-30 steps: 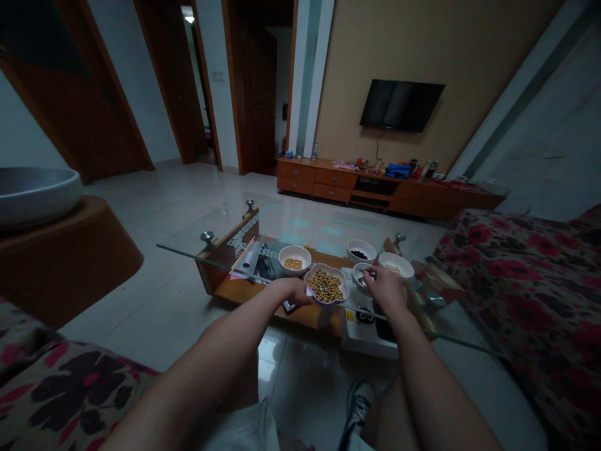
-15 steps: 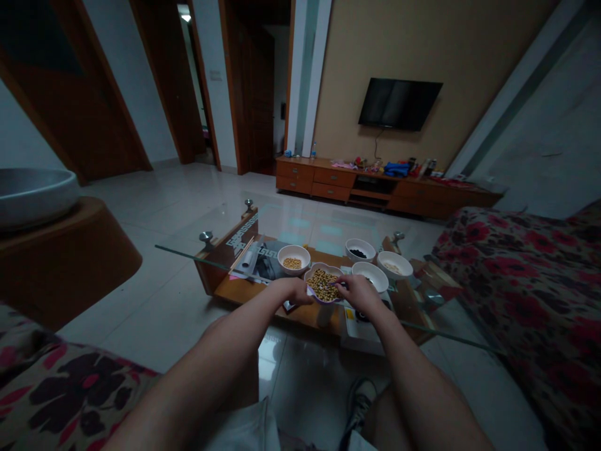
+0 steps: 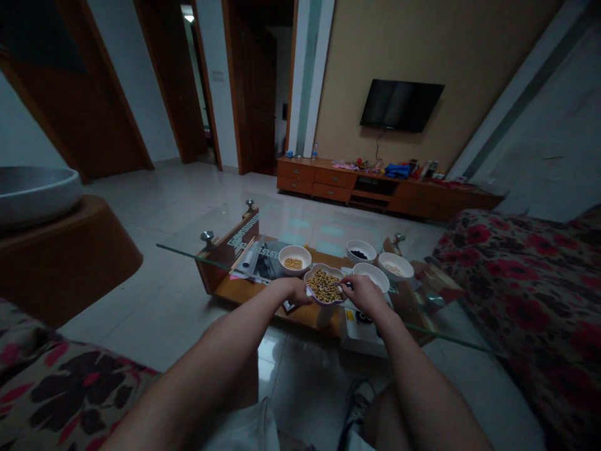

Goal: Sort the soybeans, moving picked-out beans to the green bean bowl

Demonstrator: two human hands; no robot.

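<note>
A scalloped bowl (image 3: 310, 294) with a purplish rim stands on the glass table, full of mixed yellowish and dark beans (image 3: 325, 286). My left hand (image 3: 298, 292) is closed on its left edge. My right hand (image 3: 364, 293) is in a pinch over the bowl's right edge; something small and dark shows at the fingertips, too small to name. Just beyond that hand is a white bowl (image 3: 372, 270), partly covered by it. Behind are a white bowl (image 3: 360, 243) with black beans (image 3: 359, 255) and another (image 3: 399, 258) with pale pieces. To the left, a white bowl (image 3: 295, 252) holds yellow beans (image 3: 293, 264).
The glass table top (image 3: 220, 219) has a wooden shelf beneath, with papers (image 3: 263, 258) and a white box (image 3: 361, 338). A floral sofa (image 3: 511, 269) stands on the right. At left is a large basin (image 3: 42, 200) on a brown stand (image 3: 79, 257).
My right hand has shifted slightly to the right, from over the beans toward the bowl's right edge. My left hand stays on the left edge.
</note>
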